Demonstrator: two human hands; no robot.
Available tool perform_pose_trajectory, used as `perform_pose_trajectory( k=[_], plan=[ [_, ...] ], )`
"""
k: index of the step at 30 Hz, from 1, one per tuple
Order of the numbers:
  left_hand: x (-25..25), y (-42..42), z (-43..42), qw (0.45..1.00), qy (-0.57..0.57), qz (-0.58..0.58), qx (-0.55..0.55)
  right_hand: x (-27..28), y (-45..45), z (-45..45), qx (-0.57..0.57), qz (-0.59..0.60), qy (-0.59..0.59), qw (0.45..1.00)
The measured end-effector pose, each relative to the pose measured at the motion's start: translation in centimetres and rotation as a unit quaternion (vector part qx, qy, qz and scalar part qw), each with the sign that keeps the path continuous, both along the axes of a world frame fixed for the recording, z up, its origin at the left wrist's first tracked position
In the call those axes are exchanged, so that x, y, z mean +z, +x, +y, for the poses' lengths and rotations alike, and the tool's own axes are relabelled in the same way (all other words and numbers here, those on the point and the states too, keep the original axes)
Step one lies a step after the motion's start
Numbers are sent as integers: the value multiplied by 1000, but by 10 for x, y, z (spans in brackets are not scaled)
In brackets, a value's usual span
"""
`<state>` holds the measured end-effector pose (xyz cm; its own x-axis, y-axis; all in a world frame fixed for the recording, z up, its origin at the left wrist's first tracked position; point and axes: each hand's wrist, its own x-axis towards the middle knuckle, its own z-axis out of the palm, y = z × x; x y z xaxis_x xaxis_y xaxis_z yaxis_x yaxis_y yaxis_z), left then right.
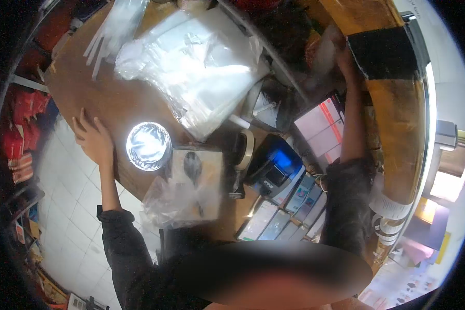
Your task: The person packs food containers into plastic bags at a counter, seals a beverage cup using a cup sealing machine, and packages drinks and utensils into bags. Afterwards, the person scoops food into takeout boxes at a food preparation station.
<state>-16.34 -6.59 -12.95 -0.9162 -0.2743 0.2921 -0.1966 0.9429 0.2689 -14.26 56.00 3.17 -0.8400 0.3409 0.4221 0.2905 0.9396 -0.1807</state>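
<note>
My left hand point(94, 139) lies on the edge of the brown table point(93, 95), fingers spread, holding nothing. Just right of it sits a round, shiny foil-like lid or container point(148, 146). At the upper right my right hand point(341, 54) reaches beside a pale, translucent item point(324, 61), blurred; whether its fingers hold that item cannot be made out. A large heap of clear plastic bags point(201, 62) covers the table's upper middle. Below the foil item are a flat box with dark oval marks point(206, 168) and a crumpled clear bag point(163, 201).
A dark device with a blue-lit screen point(284, 161) stands right of centre, near several phone-like panels point(274, 222). A white and red box point(323, 129) leans beside my right forearm. Red packets point(26, 129) are at the far left. A curved wooden counter point(398, 134) bounds the right.
</note>
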Motion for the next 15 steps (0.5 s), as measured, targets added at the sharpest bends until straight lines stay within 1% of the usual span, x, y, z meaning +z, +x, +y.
perform_pose_trajectory(
  k=[2,4,6,8,10,12,15],
  plan=[
    [1,0,2,1000,6,-10,3,5,-3,3,2,-16,12,1000],
    [0,-1,1,1000,8,0,-4,12,-1,7,-5,-72,4,997],
    [1,0,1,1000,11,-2,-7,11,8,16,-24,-168,-10,985],
    [2,0,1,1000,17,-2,-6,5,16,22,-41,-277,-13,960],
    [2,2,1,999,32,8,-17,-10,22,23,-47,-362,-3,931],
    [3,2,1,999,32,7,-15,-25,22,18,-49,-411,13,910],
    [4,1,0,999,31,2,-19,-33,25,15,-57,-437,14,897]
  ],
)
